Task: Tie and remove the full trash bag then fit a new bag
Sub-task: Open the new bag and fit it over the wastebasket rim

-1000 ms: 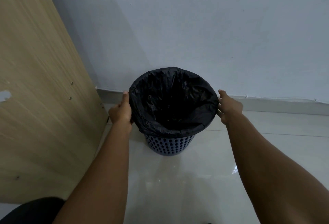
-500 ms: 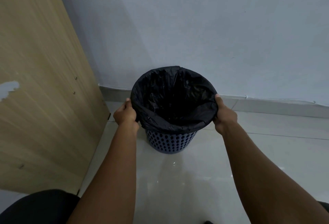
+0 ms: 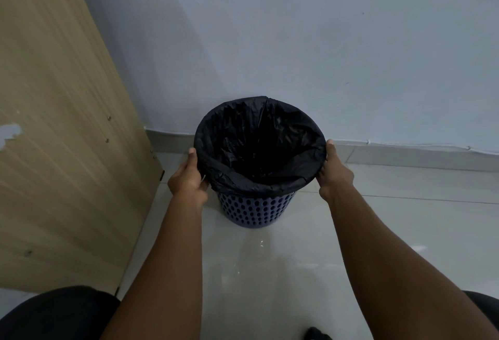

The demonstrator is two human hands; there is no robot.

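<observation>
A black trash bag [image 3: 259, 148] lines the blue perforated bin [image 3: 253, 211] at centre frame; its inside is too dark to show any contents. The left hand [image 3: 188, 181] and right hand [image 3: 335, 175] grip the bag's folded-over edge at opposite sides. The bin stands on the tiled floor [image 3: 391, 231] against the wall [image 3: 324, 42], right of a wooden panel [image 3: 59, 123].

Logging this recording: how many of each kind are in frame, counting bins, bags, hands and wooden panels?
Perforated blue bin: 1
Black bag, lining the bin: 1
Hands: 2, left hand and right hand, each gripping the bag's rim
Wooden panel: 1
Total: 5
</observation>
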